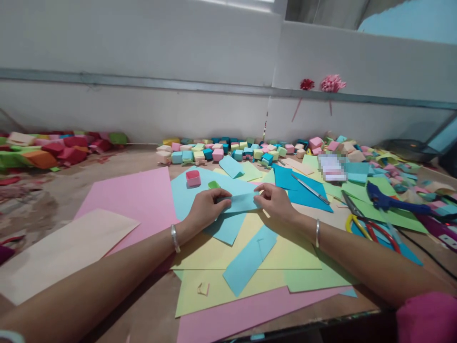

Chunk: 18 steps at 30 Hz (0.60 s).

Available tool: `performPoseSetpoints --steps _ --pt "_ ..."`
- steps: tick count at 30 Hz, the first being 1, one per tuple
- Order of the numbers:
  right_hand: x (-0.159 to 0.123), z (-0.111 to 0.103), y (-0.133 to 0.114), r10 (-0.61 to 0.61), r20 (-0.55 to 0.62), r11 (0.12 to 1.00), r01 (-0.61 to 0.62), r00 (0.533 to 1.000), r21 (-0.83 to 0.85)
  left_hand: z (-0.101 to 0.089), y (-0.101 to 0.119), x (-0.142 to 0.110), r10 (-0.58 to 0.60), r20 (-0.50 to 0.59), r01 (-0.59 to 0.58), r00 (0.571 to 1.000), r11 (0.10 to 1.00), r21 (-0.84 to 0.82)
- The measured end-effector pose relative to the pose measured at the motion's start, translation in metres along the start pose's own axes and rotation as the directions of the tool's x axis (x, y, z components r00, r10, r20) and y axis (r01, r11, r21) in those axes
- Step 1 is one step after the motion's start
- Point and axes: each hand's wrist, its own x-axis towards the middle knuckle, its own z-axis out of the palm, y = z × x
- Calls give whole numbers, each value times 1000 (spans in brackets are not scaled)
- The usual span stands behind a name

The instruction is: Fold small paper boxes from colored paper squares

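Between my two hands is a light blue strip of paper [243, 202], raised a little above the sheets. My left hand [209, 206] pinches its left end between thumb and fingers. At the other end my right hand [274, 200] grips it the same way. Below lies another light blue piece [228, 229]. Nearer to me, a blue rectangle [250, 259] with pen-like marks rests on a yellow sheet [298, 252]. Just beyond my left hand are a small pink paper box [193, 178] and a green scrap [213, 185].
Small folded paper boxes [217, 153] line the wall, with a red and green heap [71, 150] at left. A pink sheet [132, 195] lies left. To the right are a pen [310, 186], scissors [371, 231], a blue glue gun [396, 202] and a power strip [446, 238].
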Motion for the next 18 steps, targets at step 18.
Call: performPoseSetpoints --steps 18 --pt "-1 -4 4 -341 119 838 359 932 -412 2 0 -5 353 -7 -333 936 890 313"
